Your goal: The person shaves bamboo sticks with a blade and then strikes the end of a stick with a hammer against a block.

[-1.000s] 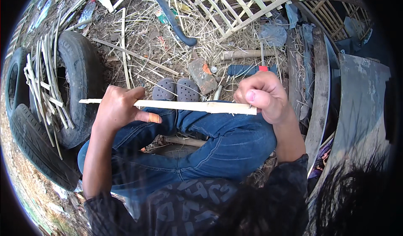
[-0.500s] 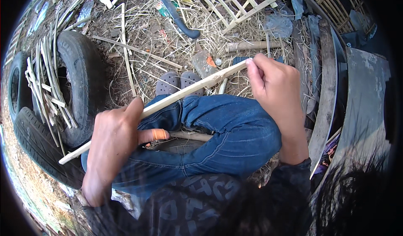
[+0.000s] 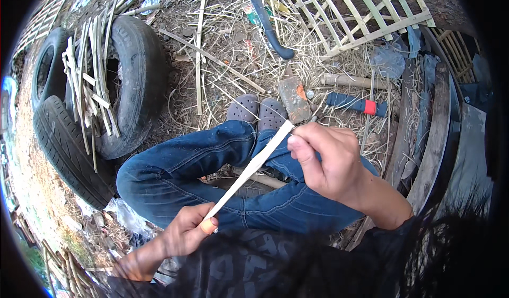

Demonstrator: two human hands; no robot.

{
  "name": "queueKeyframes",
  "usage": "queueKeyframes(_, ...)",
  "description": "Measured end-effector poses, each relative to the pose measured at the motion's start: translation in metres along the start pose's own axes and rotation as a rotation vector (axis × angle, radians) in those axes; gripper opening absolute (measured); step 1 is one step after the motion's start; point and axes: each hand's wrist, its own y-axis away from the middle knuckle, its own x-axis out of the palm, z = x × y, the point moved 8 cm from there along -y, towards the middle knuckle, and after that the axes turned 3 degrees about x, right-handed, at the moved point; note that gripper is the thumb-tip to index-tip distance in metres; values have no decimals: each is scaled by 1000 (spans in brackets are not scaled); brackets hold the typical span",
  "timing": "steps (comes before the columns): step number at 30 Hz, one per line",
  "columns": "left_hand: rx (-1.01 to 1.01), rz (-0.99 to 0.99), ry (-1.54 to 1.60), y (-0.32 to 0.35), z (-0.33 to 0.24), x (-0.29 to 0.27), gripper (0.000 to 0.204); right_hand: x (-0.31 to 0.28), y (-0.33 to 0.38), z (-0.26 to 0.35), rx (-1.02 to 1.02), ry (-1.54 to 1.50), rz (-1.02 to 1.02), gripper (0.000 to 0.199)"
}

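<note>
My left hand (image 3: 185, 229), with an orange wrap on its thumb, is closed around the lower end of a pale bamboo strip (image 3: 248, 172). The strip slants up and to the right over my lap. Near its upper end, the thumb and curled fingers of my right hand (image 3: 336, 163) pinch it. Just beyond that tip lies a rusty, flat metal block (image 3: 295, 99) with an orange patch. Grey clogs (image 3: 271, 115) are on my feet, left of the block. To the block's right rests a dark blue object with a red band (image 3: 356, 104).
Tyres (image 3: 142, 80) at the left carry a bundle of thin strips (image 3: 85, 80). A dark, curved, machete-like tool (image 3: 268, 27) lies on the shaving-strewn ground ahead. At the far right are a bamboo lattice panel (image 3: 366, 14) and long wooden boards (image 3: 435, 133).
The strip has swung steeper, its lower end drawn back toward me by my left hand. My right hand has come lower and nearer. The whole view has shifted, uncovering the red-banded object.
</note>
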Motion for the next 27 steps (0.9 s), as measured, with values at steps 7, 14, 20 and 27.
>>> queueKeyframes(7,297,-245,-187,-32,-5,23,28,16,11,-41,635,-1037,54,27)
queueKeyframes(14,394,-327,-187,-40,-9,24,33,23,10,-49,657,-1179,167,28)
queueKeyframes(20,343,-234,-178,-42,-5,29,42,-13,5,-27,149,-158,-130,14)
queueKeyframes(27,383,-240,-257,-38,-11,29,32,-18,0,-14,57,-18,-157,9)
